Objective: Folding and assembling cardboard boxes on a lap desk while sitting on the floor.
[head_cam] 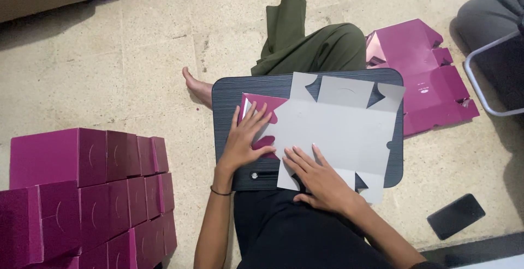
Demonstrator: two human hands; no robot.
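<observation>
The flat box blank (338, 132) in the middle of the frame is thin card, matt grey on the upturned side, with a magenta face showing at the folded flap under the left hand (244, 140). It lies on a dark lap board (229, 97) with a fine ribbed, matt surface. The folded boxes (87, 192) at lower left have a slightly sheeny magenta finish, as do the flat blanks (423, 75) at upper right. The floor (136, 45) looks like rough, speckled beige stone. The phone (456, 216) at lower right is glossy black.
</observation>
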